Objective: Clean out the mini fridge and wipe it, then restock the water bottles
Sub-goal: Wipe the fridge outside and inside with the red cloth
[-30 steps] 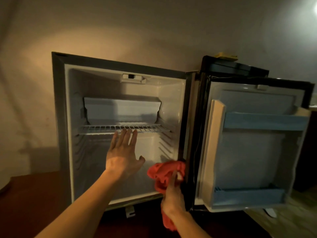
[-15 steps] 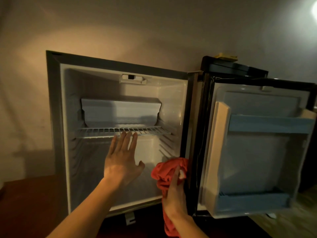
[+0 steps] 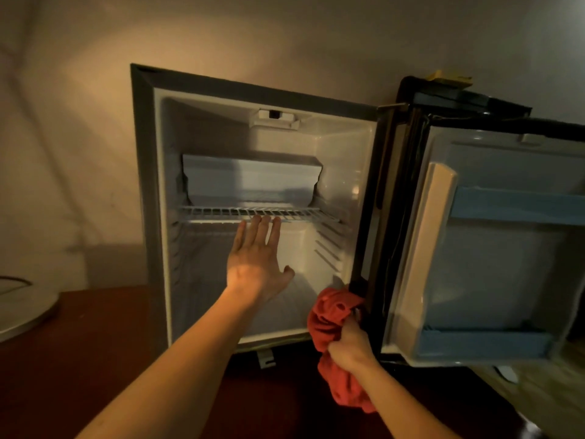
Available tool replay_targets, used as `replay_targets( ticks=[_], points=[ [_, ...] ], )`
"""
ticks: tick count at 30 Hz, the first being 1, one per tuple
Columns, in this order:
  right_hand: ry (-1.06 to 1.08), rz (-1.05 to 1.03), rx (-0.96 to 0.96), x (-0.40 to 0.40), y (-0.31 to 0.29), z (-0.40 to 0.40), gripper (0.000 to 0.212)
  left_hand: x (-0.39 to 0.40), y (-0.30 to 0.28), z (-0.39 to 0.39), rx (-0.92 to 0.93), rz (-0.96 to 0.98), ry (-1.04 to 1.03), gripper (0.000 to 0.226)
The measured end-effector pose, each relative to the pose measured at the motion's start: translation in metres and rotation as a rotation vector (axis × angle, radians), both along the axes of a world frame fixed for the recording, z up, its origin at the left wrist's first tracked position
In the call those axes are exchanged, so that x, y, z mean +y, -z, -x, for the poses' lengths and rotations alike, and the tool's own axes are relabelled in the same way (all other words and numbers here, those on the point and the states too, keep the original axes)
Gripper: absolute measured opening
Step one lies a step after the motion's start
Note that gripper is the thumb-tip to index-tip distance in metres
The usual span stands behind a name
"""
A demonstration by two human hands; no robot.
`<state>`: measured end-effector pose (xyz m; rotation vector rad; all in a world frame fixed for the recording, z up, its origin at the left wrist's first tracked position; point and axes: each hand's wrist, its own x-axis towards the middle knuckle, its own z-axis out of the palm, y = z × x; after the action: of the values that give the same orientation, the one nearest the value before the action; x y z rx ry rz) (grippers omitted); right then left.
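Since half a second ago: right hand [image 3: 348,345] lower and curled tighter, red cloth [image 3: 332,315] now bunched above and below the fist rather than pressed flat under straight fingers; left hand [image 3: 258,264] much as before, fingertips nearer the wire shelf [image 3: 253,213].

Centre of the frame: mini fridge [image 3: 148,185], door [image 3: 474,248] swung wide toward the right edge, interior bare and white. Wire shelf across the middle of the cavity, a pale box-shaped compartment [image 3: 250,182] just above it at the back. Small light or thermostat housing [image 3: 275,118] on the ceiling of the cavity.

Left hand flat and spread, fingers straight, thumb out, holding nothing; fingertips [image 3: 262,221] right at the front edge of the wire shelf, actual contact hard to judge. Palm over the lower half of the cavity.

Lower centre-right: right hand clenched round the red cloth, gripping it mid-length. Upper wad of cloth above the knuckles, against the dark frame at the lower right corner of the fridge opening, beside the hinge side; loose tail hanging below the wrist toward the bottom of the frame.

On the door: two blue-fronted racks, upper rack [image 3: 519,205] and lower rack [image 3: 481,343]. Yellow object [image 3: 448,78] on top of the black unit behind the door, upper right. Dark reddish surface [image 3: 79,359] under the fridge; pale round object [image 3: 22,312] at the left edge.
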<state>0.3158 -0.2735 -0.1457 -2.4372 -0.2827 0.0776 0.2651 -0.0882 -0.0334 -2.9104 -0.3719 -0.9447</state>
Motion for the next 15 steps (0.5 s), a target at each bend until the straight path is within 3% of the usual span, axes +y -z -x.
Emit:
replay_targets(
  ticks=[5, 9, 15],
  points=[
    [0.054, 0.008, 0.059, 0.016, 0.006, -0.005, 0.088, 0.007, 0.001, 0.0, 0.005, -0.023, 0.012, 0.1],
    [0.084, 0.083, 0.107, 0.026, -0.005, -0.01, 0.054, 0.007, 0.002, 0.0, 0.008, -0.042, 0.019, 0.101],
    [0.1, 0.024, 0.171, 0.055, 0.002, -0.001, 0.095, 0.011, -0.002, 0.002, 0.033, -0.092, 0.027, 0.102]
  ],
)
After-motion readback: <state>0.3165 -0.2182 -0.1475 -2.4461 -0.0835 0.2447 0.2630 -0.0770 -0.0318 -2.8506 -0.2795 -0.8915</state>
